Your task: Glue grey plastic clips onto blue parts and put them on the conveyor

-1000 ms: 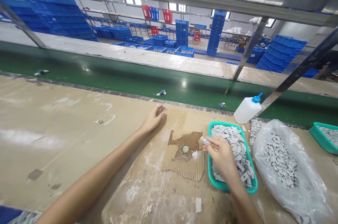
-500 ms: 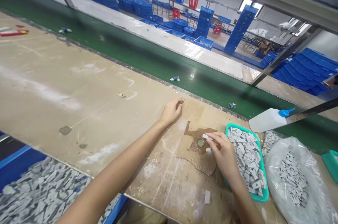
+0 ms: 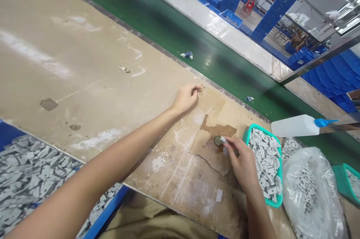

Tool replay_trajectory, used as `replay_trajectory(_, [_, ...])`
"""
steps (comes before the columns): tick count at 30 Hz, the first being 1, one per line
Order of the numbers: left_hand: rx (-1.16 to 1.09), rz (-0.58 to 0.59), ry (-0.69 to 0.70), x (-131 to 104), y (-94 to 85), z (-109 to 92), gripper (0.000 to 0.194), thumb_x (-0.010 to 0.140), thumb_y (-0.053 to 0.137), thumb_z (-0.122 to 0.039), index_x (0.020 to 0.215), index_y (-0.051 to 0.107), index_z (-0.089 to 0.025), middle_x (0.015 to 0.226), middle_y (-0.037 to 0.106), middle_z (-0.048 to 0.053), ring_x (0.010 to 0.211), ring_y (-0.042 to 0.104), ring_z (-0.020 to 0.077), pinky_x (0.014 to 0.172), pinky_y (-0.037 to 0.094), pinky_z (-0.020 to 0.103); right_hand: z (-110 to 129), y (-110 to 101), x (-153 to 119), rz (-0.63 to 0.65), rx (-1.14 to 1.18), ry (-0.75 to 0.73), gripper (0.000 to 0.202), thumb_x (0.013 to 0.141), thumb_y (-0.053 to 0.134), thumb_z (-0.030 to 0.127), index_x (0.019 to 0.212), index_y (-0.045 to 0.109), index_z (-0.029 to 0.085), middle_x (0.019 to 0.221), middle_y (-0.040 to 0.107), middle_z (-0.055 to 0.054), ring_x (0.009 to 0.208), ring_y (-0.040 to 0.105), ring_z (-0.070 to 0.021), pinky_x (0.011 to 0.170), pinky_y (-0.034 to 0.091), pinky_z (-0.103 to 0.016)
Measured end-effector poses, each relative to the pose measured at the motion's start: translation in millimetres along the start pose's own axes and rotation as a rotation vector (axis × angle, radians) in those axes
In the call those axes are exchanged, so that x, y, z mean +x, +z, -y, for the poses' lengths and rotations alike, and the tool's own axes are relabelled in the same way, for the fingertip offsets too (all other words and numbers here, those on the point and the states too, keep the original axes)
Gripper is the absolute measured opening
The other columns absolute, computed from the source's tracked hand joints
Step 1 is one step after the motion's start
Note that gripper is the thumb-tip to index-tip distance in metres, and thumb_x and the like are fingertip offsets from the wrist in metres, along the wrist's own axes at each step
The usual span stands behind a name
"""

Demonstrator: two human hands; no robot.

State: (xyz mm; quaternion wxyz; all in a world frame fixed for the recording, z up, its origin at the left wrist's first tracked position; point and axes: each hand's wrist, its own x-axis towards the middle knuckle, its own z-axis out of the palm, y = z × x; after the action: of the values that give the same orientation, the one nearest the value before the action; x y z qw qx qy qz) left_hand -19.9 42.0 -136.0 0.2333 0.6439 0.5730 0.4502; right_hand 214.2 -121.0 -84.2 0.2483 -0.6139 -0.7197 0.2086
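My left hand [image 3: 186, 97] rests on the worn tabletop near the belt's edge. Its fingers are loosely bent, the thumb stands apart from the index finger, and no object shows in it. My right hand [image 3: 242, 159] pinches a small white piece [image 3: 222, 139] at its fingertips, right beside a small round dish [image 3: 218, 140]. That dish sits on a torn, stained piece of cardboard [image 3: 212, 154]. Another whitish bit [image 3: 225, 151] lies under the right fingers, partly hidden. Just right of this hand stands a teal basket [image 3: 280, 171] full of flat grey-white parts.
Behind the basket lies a white squeeze bottle [image 3: 295, 126] with a blue nozzle. A clear bag [image 3: 327, 190] of small parts stands at right. Small assembled parts [image 3: 186, 55] sit on the green belt [image 3: 157, 32]. A blue crate [image 3: 105, 214] of grey parts is at lower left.
My right hand has brought the white piece to the round dish, having held it just above before. My left hand stays near the belt's edge. The view has tilted and shifted.
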Motion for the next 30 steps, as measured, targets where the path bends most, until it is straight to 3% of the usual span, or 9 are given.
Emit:
replay_trajectory(3, [-0.003, -0.015, 0.014, 0.4, 1.9, 1.7, 0.032, 0.082, 0.044, -0.010, 0.098, 0.071, -0.014, 0.104, 0.074, 0.007, 0.100, 0.066, 0.0210, 0.094, 0.048, 0.035, 0.7, 0.5, -2.0, -0.036, -0.026, 0.034, 0.029, 0.093, 0.058, 0.035, 0.114, 0.071, 0.021, 0.097, 0.075, -0.006, 0.078, 0.069, -0.0176, 0.074, 0.056, -0.030])
replay_trajectory(12, [-0.072, -0.034, 0.031, 1.3, 5.0, 6.2, 0.031, 0.078, 0.044, -0.004, 0.090, 0.071, -0.013, 0.097, 0.072, 0.006, 0.095, 0.065, 0.0183, 0.091, 0.048, 0.033, 4.7, 3.5, -2.2, -0.052, -0.111, -0.077, 0.020, 0.091, 0.063, 0.034, 0.097, 0.078, 0.023, 0.089, 0.078, -0.004, 0.076, 0.072, -0.0178, 0.072, 0.059, -0.029])
replay_trajectory(30, [-0.182, 0.003, 0.027, 4.2, 15.6, 17.9, 0.026, 0.085, 0.042, -0.004, 0.091, 0.066, -0.014, 0.101, 0.066, 0.007, 0.105, 0.060, 0.0197, 0.104, 0.042, 0.039, 6.9, 7.7, 0.4, -0.029, -0.213, -0.144, 0.018, 0.091, 0.063, 0.030, 0.098, 0.078, 0.021, 0.086, 0.077, -0.003, 0.074, 0.071, -0.0160, 0.066, 0.058, -0.027])
